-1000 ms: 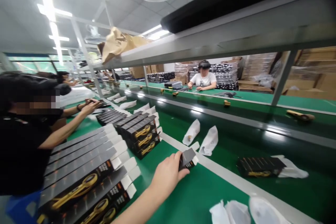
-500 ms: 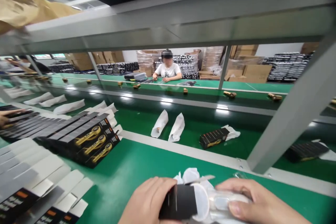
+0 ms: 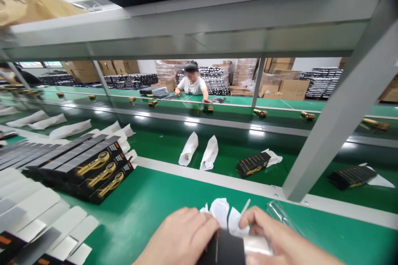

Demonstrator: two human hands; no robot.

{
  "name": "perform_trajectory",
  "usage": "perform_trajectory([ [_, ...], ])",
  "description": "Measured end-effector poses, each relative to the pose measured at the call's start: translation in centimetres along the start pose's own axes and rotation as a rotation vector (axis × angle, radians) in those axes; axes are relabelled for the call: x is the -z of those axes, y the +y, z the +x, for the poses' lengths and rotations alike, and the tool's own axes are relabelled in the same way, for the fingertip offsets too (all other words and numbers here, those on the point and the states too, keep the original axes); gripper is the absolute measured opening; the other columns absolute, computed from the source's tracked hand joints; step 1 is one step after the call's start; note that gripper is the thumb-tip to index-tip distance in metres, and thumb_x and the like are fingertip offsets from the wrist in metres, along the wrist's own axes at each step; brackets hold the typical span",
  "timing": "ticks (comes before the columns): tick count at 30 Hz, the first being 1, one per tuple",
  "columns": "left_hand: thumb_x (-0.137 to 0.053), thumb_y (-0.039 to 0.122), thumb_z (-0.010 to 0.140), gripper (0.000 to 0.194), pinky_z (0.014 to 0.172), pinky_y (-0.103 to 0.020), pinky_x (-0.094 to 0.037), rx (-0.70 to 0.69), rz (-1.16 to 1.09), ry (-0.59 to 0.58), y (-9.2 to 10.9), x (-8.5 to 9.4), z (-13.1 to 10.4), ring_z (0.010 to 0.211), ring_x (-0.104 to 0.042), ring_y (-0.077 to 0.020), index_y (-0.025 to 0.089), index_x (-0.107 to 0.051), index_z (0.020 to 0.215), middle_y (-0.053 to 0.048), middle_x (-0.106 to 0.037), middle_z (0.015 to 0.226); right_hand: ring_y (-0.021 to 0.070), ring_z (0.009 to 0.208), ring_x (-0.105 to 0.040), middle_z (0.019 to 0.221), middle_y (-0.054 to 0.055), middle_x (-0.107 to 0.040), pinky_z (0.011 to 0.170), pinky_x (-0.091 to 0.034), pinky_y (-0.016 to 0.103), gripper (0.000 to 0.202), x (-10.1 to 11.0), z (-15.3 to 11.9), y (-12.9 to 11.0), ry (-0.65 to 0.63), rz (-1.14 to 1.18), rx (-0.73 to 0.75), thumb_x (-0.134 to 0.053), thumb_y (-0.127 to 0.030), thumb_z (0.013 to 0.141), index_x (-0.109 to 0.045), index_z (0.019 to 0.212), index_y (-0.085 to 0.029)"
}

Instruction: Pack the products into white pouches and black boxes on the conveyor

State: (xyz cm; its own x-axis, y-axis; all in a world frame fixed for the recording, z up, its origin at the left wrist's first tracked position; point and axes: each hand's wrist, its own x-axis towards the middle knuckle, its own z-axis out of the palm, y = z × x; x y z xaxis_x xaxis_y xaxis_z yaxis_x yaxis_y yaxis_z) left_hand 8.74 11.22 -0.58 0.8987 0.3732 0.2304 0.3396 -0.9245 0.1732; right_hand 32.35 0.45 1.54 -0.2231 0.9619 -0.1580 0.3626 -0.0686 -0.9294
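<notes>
A black cardboard box (image 3: 228,250) lies low in front of me, with white end flaps (image 3: 219,212) standing up at its far end. My left hand (image 3: 185,234) is closed around its left side. At the right side, my right hand (image 3: 270,232) has its fingers curled by a white flap, and its thumb is low near the box. A shiny, pale clear-plastic piece (image 3: 258,243) shows between these fingers and thumb, against the box; its full shape is hidden. Beyond my right hand lies a clear plastic piece (image 3: 281,213) on the green table (image 3: 149,198).
Printed black boxes (image 3: 102,169) and open-flapped boxes (image 3: 43,211) are stacked at left. White pouches (image 3: 209,153) and more black boxes (image 3: 253,163) lie on the green belt behind the rail. A slanted grey post (image 3: 329,120) rises at right. A person (image 3: 194,85) sits across.
My right hand has moved up and inward to the box's flaps, and the clear plastic piece shows less. The box has shifted right. The person opposite has reached an arm toward a gold item.
</notes>
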Motion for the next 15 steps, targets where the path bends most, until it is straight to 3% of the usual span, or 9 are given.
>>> perform_trajectory([
  [2,-0.062,0.049,0.076,0.036,0.074,-0.031,-0.047,0.211,-0.014,0.031,-2.9,1.2,1.2,0.085,-0.064,-0.0234,0.031,-0.058,0.107,0.0,-0.069,0.099,0.0183,0.087,-0.064,0.105,0.006,-0.063,0.065,-0.05,0.026,0.052,2.6,1.6,-0.6,0.01,-0.01,0.053,-0.041,-0.054,0.089,-0.034,0.133,-0.027],
  [4,-0.059,0.048,0.079,0.041,0.082,-0.034,-0.045,0.412,0.042,0.133,-7.6,2.5,2.8,0.096,-0.06,-0.0254,0.026,-0.055,0.113,-0.004,-0.065,0.108,0.0205,0.099,-0.062,0.118,0.011,-0.059,0.075,-0.051,0.032,0.055,4.6,4.6,-0.5,0.226,-0.243,0.036,-0.026,-0.05,0.095,-0.017,0.144,-0.026],
  [6,-0.056,0.045,0.082,0.048,0.089,-0.038,-0.042,0.557,0.106,0.213,-13.3,3.4,4.3,0.103,-0.056,-0.0272,0.016,-0.049,0.12,-0.011,-0.061,0.113,0.0264,0.11,-0.056,0.125,0.014,-0.053,0.088,-0.045,0.043,0.05,5.1,8.8,0.1,0.441,-0.526,-0.014,-0.033,-0.041,0.096,-0.027,0.142,-0.024],
  [8,-0.056,0.042,0.084,0.049,0.09,-0.043,-0.043,0.689,0.154,0.242,-18.8,3.7,5.6,0.104,-0.055,-0.0272,0.012,-0.047,0.123,-0.013,-0.059,0.114,0.0304,0.112,-0.053,0.121,0.013,-0.055,0.092,-0.041,0.051,0.047,4.2,13.4,1.1,0.437,-0.681,-0.029,-0.052,-0.033,0.089,-0.043,0.134,-0.023],
  [10,-0.055,0.039,0.087,0.042,0.087,-0.046,-0.045,0.785,0.175,0.22,-23.0,3.2,6.6,0.101,-0.057,-0.0247,0.014,-0.05,0.12,-0.011,-0.059,0.113,0.0267,0.106,-0.056,0.119,0.009,-0.057,0.089,-0.044,0.05,0.043,2.6,17.6,2.0,0.392,-0.79,-0.043,-0.059,-0.033,0.087,-0.049,0.127,-0.022],
  [12,-0.056,0.037,0.087,0.035,0.087,-0.047,-0.046,0.832,0.167,0.176,-25.5,2.1,7.2,0.1,-0.058,-0.0232,0.016,-0.054,0.116,-0.008,-0.059,0.114,0.023,0.103,-0.057,0.12,0.007,-0.056,0.086,-0.048,0.046,0.038,1.0,20.8,2.9,0.374,-0.86,-0.074,-0.058,-0.035,0.088,-0.051,0.122,-0.019],
  [15,-0.058,0.032,0.086,0.032,0.094,-0.051,-0.042,0.846,0.097,0.148,-26.3,0.6,7.7,0.111,-0.053,-0.0258,0.016,-0.057,0.114,-0.009,-0.056,0.121,0.0208,0.099,-0.059,0.117,0.007,-0.058,0.083,-0.049,0.043,0.029,0.3,22.6,4.1,0.389,-0.907,-0.109,-0.056,-0.033,0.09,-0.056,0.114,-0.018],
])
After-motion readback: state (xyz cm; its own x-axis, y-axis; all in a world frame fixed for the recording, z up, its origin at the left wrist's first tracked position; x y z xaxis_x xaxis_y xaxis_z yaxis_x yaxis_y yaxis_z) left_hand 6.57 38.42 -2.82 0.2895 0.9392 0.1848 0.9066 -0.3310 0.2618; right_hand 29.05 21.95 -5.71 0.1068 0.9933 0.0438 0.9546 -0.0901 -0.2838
